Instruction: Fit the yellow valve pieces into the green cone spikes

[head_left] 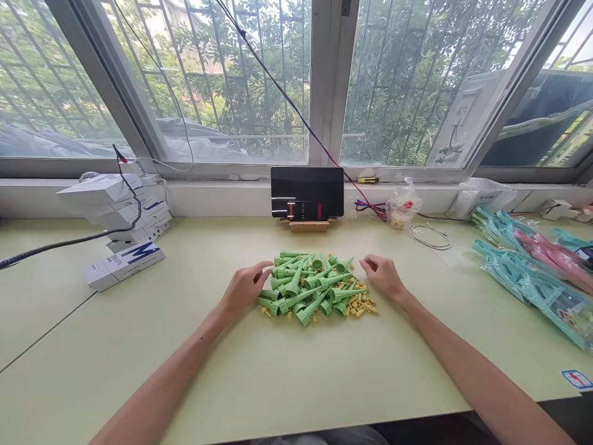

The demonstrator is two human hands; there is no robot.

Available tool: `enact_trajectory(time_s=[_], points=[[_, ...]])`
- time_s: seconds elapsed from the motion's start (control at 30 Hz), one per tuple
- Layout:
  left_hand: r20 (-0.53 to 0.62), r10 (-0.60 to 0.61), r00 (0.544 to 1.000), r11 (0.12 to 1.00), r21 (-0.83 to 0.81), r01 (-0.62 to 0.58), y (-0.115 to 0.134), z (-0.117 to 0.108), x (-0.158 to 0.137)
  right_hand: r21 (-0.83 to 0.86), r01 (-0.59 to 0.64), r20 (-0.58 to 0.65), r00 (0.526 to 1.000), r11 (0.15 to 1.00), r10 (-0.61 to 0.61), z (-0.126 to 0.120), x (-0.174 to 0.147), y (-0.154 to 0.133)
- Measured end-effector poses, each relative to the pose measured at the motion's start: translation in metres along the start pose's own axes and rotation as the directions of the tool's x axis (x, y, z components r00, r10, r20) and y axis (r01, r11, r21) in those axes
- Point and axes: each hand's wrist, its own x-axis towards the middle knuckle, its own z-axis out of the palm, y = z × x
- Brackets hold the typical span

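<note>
A heap of green plastic cone-shaped spikes [296,281] with ribbed, hollow wide ends lies in the middle of the table. Small yellow tube-like pieces [361,306] are spread mostly along its right side, with a few at its front edge. At the heap's left edge is my left hand [243,287], fingers loosely bent and apart, nothing visible in them. My right hand [383,275] rests just off the heap's upper right, its fingers loosely curled and seemingly bare.
White boxes [125,262] are stacked at the left, under a black cable [69,241]. Behind the heap a dark screen [307,185] leans at the windowsill. A plastic cup in a bag [402,210] and a coiled white cable [430,237] lie right of it. Bagged turquoise items [523,272] fill the far right.
</note>
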Motion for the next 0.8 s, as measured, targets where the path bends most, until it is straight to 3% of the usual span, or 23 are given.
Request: enact_trajectory(time_s=[0.8], points=[[0.001, 0.092, 0.996, 0.996, -0.022, -0.092, -0.001, 0.001, 0.000, 0.041, 0.023, 0.060, 0.998, 0.999, -0.025, 0.000, -0.002, -0.011]])
